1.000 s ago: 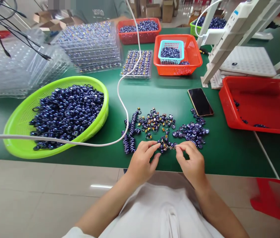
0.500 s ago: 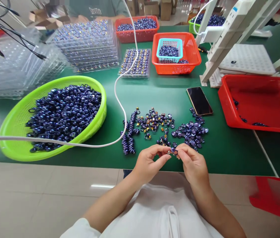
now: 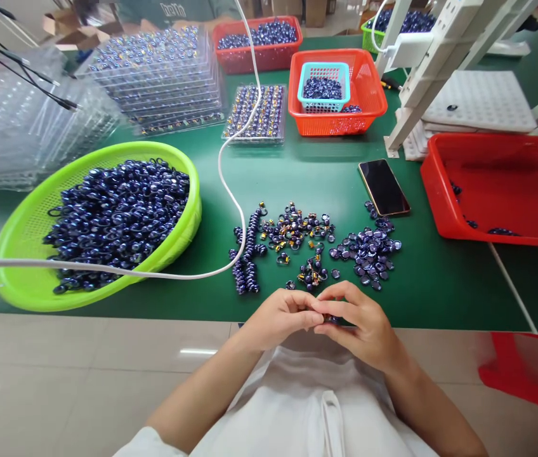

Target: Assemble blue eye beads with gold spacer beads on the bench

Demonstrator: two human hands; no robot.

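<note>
Nearest, closer than the phone (image 3: 384,187) and to its left: two hands, fingertips meeting or nearly so. Half-curled around one small dark-blue piece (image 3: 330,319), mostly hidden: right hand (image 3: 361,324). Thumb and forefinger pinched almost together beside that piece: left hand (image 3: 284,317), grip on it too hidden to judge.

Just beyond, still nearer than the phone and left of it: one loose ring (image 3: 290,285), one loose oval cap (image 3: 335,273), one small cluster of rings (image 3: 313,273). Just in front of the phone, slightly left: one heap of oval caps (image 3: 368,254), overlapping, too many to count. Farther left of the phone: one larger heap of rings (image 3: 292,230) with gold-coloured bits, then at least two packed rows of rings (image 3: 250,244). Far left of the phone: one green basket (image 3: 16,251), full of dark-blue rings. Right of the phone: one red bin (image 3: 511,197), with a few dark pieces inside.

Beyond the phone, to its left: one orange basket (image 3: 335,125), one turquoise basket (image 3: 321,105) inside, one flat clear tray (image 3: 264,141) of rings, and, farthest, one red basket (image 3: 264,59).
</note>
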